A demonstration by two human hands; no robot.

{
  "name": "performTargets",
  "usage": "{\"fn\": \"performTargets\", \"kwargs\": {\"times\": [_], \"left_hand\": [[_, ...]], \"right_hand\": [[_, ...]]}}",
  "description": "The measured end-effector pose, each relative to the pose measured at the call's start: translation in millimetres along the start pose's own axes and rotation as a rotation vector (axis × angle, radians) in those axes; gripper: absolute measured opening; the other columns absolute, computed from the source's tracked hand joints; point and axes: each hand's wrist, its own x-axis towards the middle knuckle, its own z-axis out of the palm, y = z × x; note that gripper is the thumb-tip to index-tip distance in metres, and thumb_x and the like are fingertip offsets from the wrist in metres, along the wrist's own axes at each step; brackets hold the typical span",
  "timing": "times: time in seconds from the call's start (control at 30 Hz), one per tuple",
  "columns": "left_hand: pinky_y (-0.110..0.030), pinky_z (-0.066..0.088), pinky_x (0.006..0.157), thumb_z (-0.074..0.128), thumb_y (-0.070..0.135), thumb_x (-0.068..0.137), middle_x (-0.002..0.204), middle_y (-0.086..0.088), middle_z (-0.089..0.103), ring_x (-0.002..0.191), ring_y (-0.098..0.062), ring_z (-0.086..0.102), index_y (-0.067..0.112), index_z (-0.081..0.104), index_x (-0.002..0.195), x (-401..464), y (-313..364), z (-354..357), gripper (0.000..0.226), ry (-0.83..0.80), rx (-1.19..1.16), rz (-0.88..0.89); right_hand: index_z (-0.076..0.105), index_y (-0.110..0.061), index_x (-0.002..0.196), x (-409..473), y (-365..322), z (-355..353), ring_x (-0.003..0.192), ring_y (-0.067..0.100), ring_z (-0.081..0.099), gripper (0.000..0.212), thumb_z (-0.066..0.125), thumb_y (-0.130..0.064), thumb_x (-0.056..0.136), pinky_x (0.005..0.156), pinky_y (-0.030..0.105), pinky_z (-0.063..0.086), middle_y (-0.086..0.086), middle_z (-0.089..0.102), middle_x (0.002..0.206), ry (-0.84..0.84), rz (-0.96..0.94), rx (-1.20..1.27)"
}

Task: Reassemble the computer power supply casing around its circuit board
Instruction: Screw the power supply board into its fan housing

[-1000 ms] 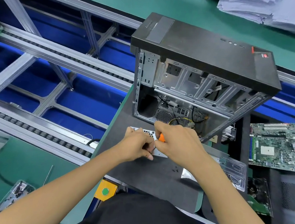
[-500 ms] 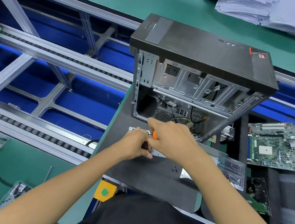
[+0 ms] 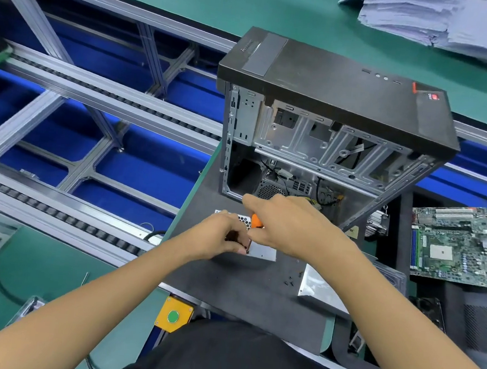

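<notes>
PSU (image 3: 261, 250) sat on the dark mat (image 3: 244, 290), near the mat's far left corner, just in front of the open tower (image 3: 329, 127); mostly covered by both hands, only a perforated grille strip and a plain silver side showed; left hand (image 3: 217, 235) was curled on the PSU's left end, fingers pinching its edge; right hand (image 3: 291, 226) was clenched around an orange-handled screwdriver (image 3: 256, 221), tip hidden between the hands; circuit board inside could not be seen; loose screws (image 3: 289, 282) lay on the mat right of the PSU, beside a silver cover plate (image 3: 315, 293) near the mat's right edge; motherboard (image 3: 455, 244) lay well apart to the right, off the mat; yellow box with green button (image 3: 173, 316) hung below the mat's near edge; paper stack (image 3: 445, 22) at the far right.
</notes>
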Motion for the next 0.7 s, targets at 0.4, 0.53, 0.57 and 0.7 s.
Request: {"fn": "performTargets", "kwargs": {"times": [0.4, 0.53, 0.57, 0.7], "left_hand": [[-0.039, 0.053, 0.073, 0.08, 0.015, 0.084, 0.08, 0.001, 0.072, 0.075, -0.016, 0.065, 0.009, 0.075, 0.084, -15.8, 16.8, -0.9, 0.008, 0.23, -0.248, 0.046], [-0.034, 0.054, 0.078, 0.08, 0.024, 0.086, 0.086, 0.007, 0.075, 0.082, -0.012, 0.069, 0.015, 0.076, 0.092, -16.4, 19.6, -4.9, 0.012, 0.159, -0.313, -0.014], [-0.032, 0.054, 0.077, 0.081, 0.029, 0.085, 0.088, 0.009, 0.074, 0.084, -0.01, 0.069, 0.018, 0.075, 0.095, -16.6, 22.6, -7.0, 0.017, 0.135, -0.314, -0.035], [-0.031, 0.052, 0.07, 0.08, 0.069, 0.067, 0.089, 0.015, 0.07, 0.084, -0.006, 0.065, 0.043, 0.062, 0.101, -23.3, 39.5, -19.5, 0.046, 0.262, -0.102, -0.085]], "right_hand": [[0.027, -0.029, 0.094, 0.2, 0.1, -3.2, 0.045, 0.017, 0.031, 0.018, 0.035, -0.041, 0.083, 0.045, 0.029, 0.021, -0.007, 0.044, 0.068, 0.079, -0.272, -0.191], [0.034, -0.028, 0.096, 6.0, 7.9, -12.1, 0.054, 0.024, 0.045, 0.011, 0.043, -0.03, 0.09, 0.044, 0.029, 0.02, -0.007, 0.047, 0.075, 0.017, -0.386, -0.23], [0.032, -0.028, 0.094, 7.9, 8.6, -13.3, 0.054, 0.025, 0.048, 0.016, 0.047, -0.029, 0.089, 0.044, 0.029, 0.021, -0.006, 0.051, 0.073, 0.022, -0.383, -0.253], [0.046, -0.029, 0.1, 14.7, 5.4, -14.1, 0.045, 0.023, 0.04, 0.016, 0.048, -0.034, 0.085, 0.044, 0.029, 0.021, -0.003, 0.036, 0.052, 0.058, -0.365, -0.364]]}}
